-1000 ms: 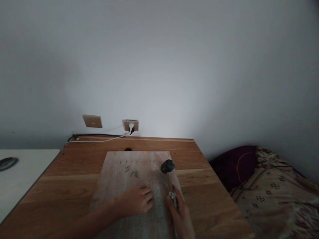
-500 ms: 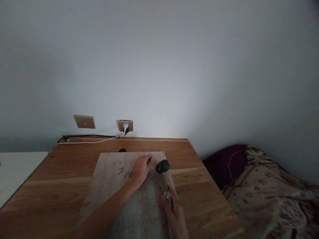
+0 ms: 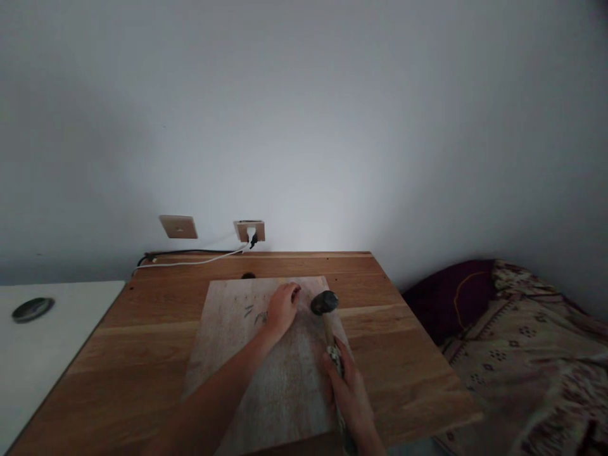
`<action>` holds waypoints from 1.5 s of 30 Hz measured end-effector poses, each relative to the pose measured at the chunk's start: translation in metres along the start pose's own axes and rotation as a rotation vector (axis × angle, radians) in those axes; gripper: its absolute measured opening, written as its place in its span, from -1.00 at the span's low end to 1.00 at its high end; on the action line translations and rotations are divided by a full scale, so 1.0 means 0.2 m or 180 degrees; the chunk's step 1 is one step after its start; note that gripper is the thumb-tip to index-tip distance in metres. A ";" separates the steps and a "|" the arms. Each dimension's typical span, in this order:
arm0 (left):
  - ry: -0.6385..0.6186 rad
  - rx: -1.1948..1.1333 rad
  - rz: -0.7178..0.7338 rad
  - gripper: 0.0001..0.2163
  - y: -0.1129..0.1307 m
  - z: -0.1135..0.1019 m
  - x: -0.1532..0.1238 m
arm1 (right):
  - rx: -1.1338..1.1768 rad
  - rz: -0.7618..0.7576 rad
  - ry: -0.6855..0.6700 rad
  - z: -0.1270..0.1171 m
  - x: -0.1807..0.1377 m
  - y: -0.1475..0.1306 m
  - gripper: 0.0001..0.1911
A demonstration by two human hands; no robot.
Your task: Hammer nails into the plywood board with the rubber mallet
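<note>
A pale wooden board [image 3: 237, 354] lies on a brown wooden table [image 3: 142, 342]. My left hand [image 3: 282, 309] rests on the board near its far edge, fingers curled together at the tips; what they pinch is too small to make out. A few loose nails [image 3: 254, 313] lie just left of that hand. My right hand [image 3: 349, 392] grips the wooden handle of a hammer [image 3: 327, 323], whose dark head [image 3: 324, 303] rests on the board just right of my left fingertips.
A wall socket [image 3: 249, 231] with a white cable [image 3: 190, 261] and a blank plate [image 3: 178, 226] sit behind the table. A white table [image 3: 38, 342] with a dark round object [image 3: 32, 309] stands at left. A patterned bedspread [image 3: 522, 354] and dark pillow [image 3: 446, 297] lie at right.
My left hand went from lying flat on the near middle of the board to its far edge beside the hammer head. The hammer stayed gripped in my right hand; the view shifted slightly.
</note>
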State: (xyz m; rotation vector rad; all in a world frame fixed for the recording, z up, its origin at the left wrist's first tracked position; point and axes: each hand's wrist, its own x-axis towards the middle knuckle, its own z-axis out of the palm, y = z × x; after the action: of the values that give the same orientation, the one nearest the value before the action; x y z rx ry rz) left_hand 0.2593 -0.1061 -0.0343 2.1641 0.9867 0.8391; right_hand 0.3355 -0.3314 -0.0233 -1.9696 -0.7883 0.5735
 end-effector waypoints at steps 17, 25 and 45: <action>-0.0187 0.0385 0.0134 -0.78 0.03 -0.03 0.01 | -0.0070 0.0065 -0.0055 0.00 -0.01 -0.08 -0.38; -0.0192 0.0335 0.0055 -0.76 0.06 -0.03 0.00 | 0.0086 0.0197 -0.0069 0.02 -0.02 -0.06 -0.25; -0.0046 -0.0151 -0.0135 -0.82 0.02 -0.05 -0.01 | 0.0023 0.0068 -0.0071 0.01 -0.01 -0.07 -0.29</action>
State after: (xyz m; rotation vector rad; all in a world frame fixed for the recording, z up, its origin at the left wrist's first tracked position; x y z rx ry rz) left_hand 0.2532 -0.1066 -0.0258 2.0992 0.9921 0.8179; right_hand 0.3289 -0.3270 -0.0122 -1.9703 -0.7786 0.6112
